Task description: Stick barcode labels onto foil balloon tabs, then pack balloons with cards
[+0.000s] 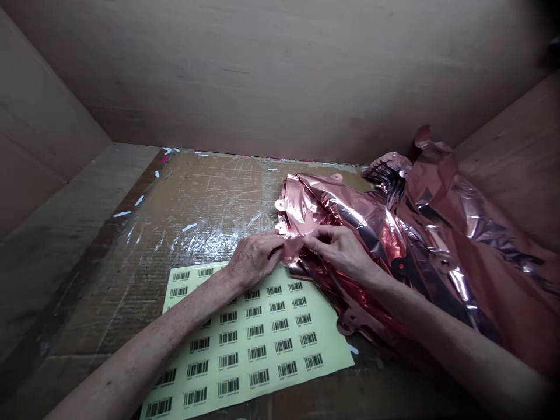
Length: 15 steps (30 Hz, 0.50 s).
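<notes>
Lying nearest the camera, a pale yellow-green sheet of black barcode stickers (pixel 262 338) rests flat on the work surface, with the person's left forearm crossing over its left half. Just beyond its upper edge, the left hand (pixel 254 259) and the right hand (pixel 339 248) meet at the near left corner of a pile of crumpled rose-gold foil balloons (pixel 394 233). The left hand's fingers are closed together, pinching a small fold of the foil at that corner; the right hand lies on top of the foil just beside it, its fingers curled and pressed together on the same edge, so both hands grip the shiny material. The pile spreads from the middle of the surface out to the right, its lower edge overlapping the sticker sheet's upper right corner, and round pink tabs show along its left rim. Everything sits on a flat brown cardboard surface covered with clear tape (pixel 196 204), scattered with small white and pink scraps toward the far edge. Behind it rises a plain brown cardboard back wall (pixel 280 76), with side walls slanting in at left and right.
</notes>
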{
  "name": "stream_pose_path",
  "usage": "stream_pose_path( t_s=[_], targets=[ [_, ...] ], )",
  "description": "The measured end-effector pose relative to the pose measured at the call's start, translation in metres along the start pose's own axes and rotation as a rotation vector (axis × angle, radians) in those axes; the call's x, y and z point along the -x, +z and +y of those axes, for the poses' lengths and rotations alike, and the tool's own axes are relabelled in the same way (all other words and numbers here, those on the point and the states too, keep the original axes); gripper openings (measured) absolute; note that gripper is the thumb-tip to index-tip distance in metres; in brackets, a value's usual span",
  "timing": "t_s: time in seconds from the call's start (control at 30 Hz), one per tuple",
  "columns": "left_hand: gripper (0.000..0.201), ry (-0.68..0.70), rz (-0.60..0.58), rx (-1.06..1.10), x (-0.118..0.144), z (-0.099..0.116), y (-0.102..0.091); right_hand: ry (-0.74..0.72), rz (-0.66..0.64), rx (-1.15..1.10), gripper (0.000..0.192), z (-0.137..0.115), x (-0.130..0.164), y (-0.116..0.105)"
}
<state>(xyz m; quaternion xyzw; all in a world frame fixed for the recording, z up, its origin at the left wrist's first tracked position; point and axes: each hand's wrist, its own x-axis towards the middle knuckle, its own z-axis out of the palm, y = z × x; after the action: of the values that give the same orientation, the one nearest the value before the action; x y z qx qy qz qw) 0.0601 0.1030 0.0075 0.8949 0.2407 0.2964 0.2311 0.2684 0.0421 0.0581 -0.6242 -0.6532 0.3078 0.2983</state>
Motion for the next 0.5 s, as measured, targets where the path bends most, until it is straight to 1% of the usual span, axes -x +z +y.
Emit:
stream_pose_path(
  t_s=[0.03, 0.07, 0.1, 0.17, 0.23, 0.27, 0.3, 0.33, 0.37, 0.4, 0.43, 0.5],
  targets=[
    [0.023, 0.008, 0.003, -0.012, 0.001, -0.001, 0.000, 0.036, -0.001, -0.079, 0.033, 0.003, -0.001, -0.010],
    [0.024, 0.021, -0.003, -0.031, 0.002, -0.003, 0.000, 0.062, 0.019, -0.109, 0.034, 0.008, -0.003, -0.022],
    [0.025, 0.035, -0.014, -0.051, 0.004, -0.004, 0.000, 0.087, 0.057, -0.089, 0.035, 0.014, -0.006, -0.038],
    [0.026, 0.060, -0.053, -0.085, 0.007, -0.006, -0.003, 0.153, 0.183, 0.073, 0.038, 0.029, -0.014, -0.078],
    [0.026, 0.064, -0.092, -0.109, 0.011, -0.005, -0.008, 0.251, 0.355, 0.288, 0.043, 0.043, -0.023, -0.119],
    [0.026, 0.061, -0.096, -0.123, 0.013, -0.003, -0.010, 0.282, 0.418, 0.353, 0.044, 0.047, -0.027, -0.135],
    [0.027, 0.054, -0.089, -0.141, 0.014, 0.000, -0.012, 0.303, 0.474, 0.411, 0.043, 0.048, -0.029, -0.145],
    [0.029, 0.045, -0.080, -0.164, 0.015, 0.003, -0.012, 0.299, 0.522, 0.456, 0.040, 0.046, -0.027, -0.148],
    [0.033, 0.040, -0.072, -0.187, 0.015, 0.006, -0.012, 0.261, 0.552, 0.499, 0.037, 0.041, -0.023, -0.142],
    [0.038, 0.039, -0.070, -0.208, 0.015, 0.009, -0.010, 0.192, 0.565, 0.549, 0.033, 0.033, -0.015, -0.129],
    [0.042, 0.041, -0.078, -0.225, 0.015, 0.012, -0.007, 0.088, 0.570, 0.591, 0.029, 0.023, -0.004, -0.110],
    [0.044, 0.039, -0.113, -0.239, 0.012, 0.016, 0.001, -0.175, 0.414, 0.659, 0.025, 0.004, 0.024, -0.061]
  ],
)
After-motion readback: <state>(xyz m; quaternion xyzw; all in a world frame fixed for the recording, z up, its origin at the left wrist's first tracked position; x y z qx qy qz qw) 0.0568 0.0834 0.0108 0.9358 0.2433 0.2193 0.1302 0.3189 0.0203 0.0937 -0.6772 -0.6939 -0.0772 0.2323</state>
